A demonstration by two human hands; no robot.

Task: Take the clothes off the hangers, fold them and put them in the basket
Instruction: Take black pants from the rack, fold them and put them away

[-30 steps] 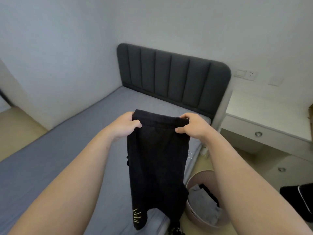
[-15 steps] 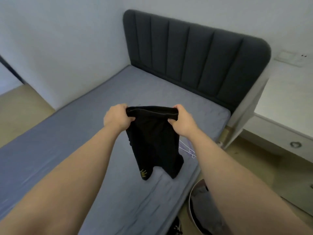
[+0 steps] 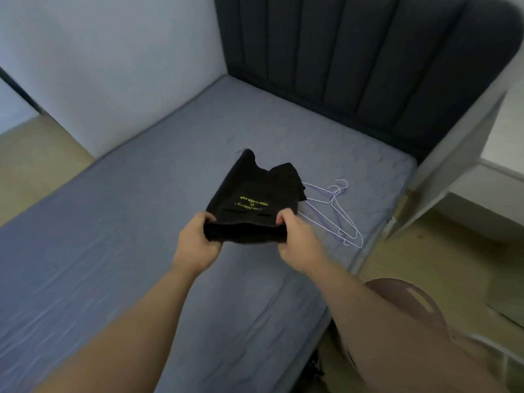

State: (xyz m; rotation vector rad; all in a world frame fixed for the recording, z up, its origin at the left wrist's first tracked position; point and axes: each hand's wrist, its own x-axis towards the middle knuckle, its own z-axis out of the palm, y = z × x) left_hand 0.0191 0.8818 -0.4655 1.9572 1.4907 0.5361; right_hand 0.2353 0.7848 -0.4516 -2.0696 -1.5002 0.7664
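Cloth fills both grips: the left grip (image 3: 195, 242) and the right grip (image 3: 297, 242) are each clenched on the near edge of the black shorts (image 3: 252, 191). There is one grip at each corner, with the fingers curled round the fabric. Neither is slack, and the material bunches thick between them.

The shorts sit over the middle of the mattress (image 3: 113, 222). Their held edge is turned toward the mattress's foot and lifted a little, and the two leg ends point toward its head. The far part looks to rest on the mattress, though blur makes that uncertain. A small patch of yellow-green printing shows on the upper face, too smeared to read, with short dark lines just below it.

Thin pale wire hangers (image 3: 336, 211) lie flat on the mattress near its right edge, just beside the shorts, with their hooks toward the mattress's head. Whether a hanger tip slips under the cloth cannot be told.

A dark padded headboard (image 3: 354, 52) stands at the mattress's head, and a pale wall (image 3: 113, 66) runs along its left edge. A white nightstand (image 3: 504, 131) stands past the right edge, next to the headboard. On the floor off the same edge, toward the foot, is a round brownish basket (image 3: 408, 299) with a slot handle. The right forearm largely hides it, so its contents are out of sight.
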